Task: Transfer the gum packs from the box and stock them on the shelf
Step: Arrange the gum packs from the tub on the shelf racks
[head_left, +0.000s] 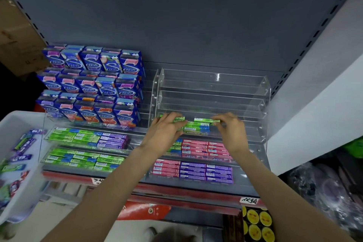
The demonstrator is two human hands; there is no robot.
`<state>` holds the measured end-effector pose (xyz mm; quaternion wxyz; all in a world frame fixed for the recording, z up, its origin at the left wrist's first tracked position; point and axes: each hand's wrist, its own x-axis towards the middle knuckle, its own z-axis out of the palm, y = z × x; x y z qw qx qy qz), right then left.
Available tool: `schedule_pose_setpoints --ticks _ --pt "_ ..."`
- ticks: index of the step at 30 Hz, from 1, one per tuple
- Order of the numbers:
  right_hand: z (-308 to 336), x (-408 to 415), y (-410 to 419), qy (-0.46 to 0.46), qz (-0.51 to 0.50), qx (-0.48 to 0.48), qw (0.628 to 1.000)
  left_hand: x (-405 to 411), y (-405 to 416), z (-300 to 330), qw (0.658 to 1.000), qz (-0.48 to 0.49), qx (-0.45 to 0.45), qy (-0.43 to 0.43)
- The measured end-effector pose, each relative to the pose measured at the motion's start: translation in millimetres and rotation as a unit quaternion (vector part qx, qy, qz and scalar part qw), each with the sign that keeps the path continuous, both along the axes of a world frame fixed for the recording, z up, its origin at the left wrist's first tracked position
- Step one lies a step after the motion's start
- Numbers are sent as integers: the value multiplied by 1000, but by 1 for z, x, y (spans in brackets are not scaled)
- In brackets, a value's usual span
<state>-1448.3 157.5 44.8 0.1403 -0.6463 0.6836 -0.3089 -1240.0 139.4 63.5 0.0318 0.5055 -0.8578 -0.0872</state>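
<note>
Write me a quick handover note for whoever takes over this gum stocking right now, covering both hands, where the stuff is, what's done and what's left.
Left hand: fingers curled on the green stick gum packs in the third tier up of the clear acrylic stepped rack.
Right hand: pinching the right end of the same green packs.
Done: the two lower tiers of that rack hold pink and purple stick packs; the left low racks hold green and purple packs.
Left: the upper tiers of the clear rack are bare, and loose packs remain in the white plastic box at far left.
</note>
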Motion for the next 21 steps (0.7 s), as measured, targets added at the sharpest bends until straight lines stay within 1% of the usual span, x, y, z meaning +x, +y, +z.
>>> schedule_pose_setpoints --ticks 2,4,10,16,21 --pt "0 4 2 29 -4 9 1000 -1 1 -1 1000 9 -4 12" --pt "2 5 3 37 -1 34 999 -1 1 -2 1000 15 -6 23" --pt "0 -5 6 17 -8 71 997 -2 0 -3 999 26 -24 32" --pt "10 12 5 50 79 123 988 -3 2 -4 998 38 -29 33" --pt "16 16 6 61 80 135 986 -4 2 -1 998 44 -25 41"
